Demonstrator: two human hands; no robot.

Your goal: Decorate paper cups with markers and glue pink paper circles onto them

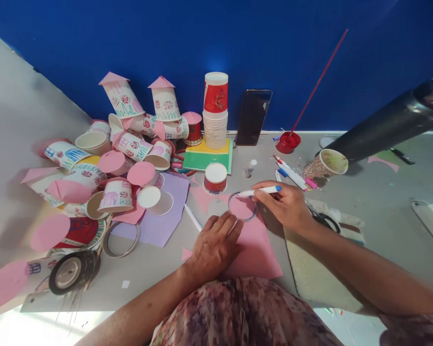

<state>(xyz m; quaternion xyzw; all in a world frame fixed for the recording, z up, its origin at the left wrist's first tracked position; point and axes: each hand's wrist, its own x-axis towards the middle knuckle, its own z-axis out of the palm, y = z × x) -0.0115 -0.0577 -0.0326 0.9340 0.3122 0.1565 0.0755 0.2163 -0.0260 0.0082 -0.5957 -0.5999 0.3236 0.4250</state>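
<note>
My right hand (286, 204) is closed around a white marker (261, 191) with a blue end, its tip at the upper left of a ring (253, 216). The ring lies on pink paper (260, 250), pink showing inside it. My left hand (218, 242) rests flat on the paper with spread fingers, fingertips beside the ring's lower left edge. A white marker cap or pen (193, 217) lies left of that hand. Just above stands a red and white cup (215, 179).
Decorated paper cups (132, 146) with pink tops crowd the left, near tape rolls (68, 273) and purple paper (171, 206). Stacked cups (215, 129), a phone (253, 117), a red pot (287, 142) and a speckled cup (332, 162) stand behind. Black scissors (326, 221) lie under my right forearm.
</note>
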